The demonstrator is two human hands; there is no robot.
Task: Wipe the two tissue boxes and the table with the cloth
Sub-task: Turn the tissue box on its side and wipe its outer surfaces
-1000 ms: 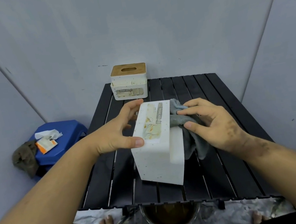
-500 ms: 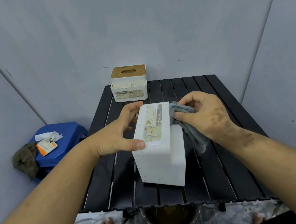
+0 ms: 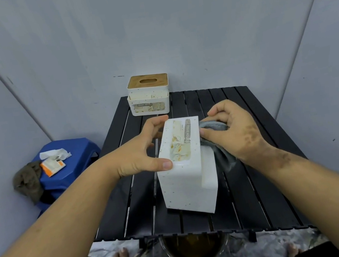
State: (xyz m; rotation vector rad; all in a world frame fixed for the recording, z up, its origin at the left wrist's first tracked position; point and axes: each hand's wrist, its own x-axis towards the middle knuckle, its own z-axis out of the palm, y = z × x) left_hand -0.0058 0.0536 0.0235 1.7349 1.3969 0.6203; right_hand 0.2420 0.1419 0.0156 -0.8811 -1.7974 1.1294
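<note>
Right-hand fingers: curled and bunched, pinching a wad of the grey cloth against the right side of the near tissue box, thumb tip touching the box's top edge.
Right hand: knuckles up, dark smudges across its back and down the wrist.
Grey cloth: squeezed under that hand, a loose tail hanging down the box's right side toward the table.
Left-hand fingers: curved round the far left corner of the same box, thumb lying flat along its near upper edge, so the box was gripped from the left.
Left hand: held against the left face of the box, forearm reaching in from the lower left.
Near tissue box: white and speckled, standing on end on the middle of the table, its printed label facing up; I could not tell whether its base sat flat.
Table: black slats, the box near its centre.
Second tissue box: white with a wooden slotted lid, upright at the far left edge of the table, well apart from both hands.
Blue stool: on the floor left of the table, with a white crumpled tissue, an orange-and-white packet and a brown rag draped over its edge.
Metal bowl: on the floor under the table's near edge, between the person's bare feet.
</note>
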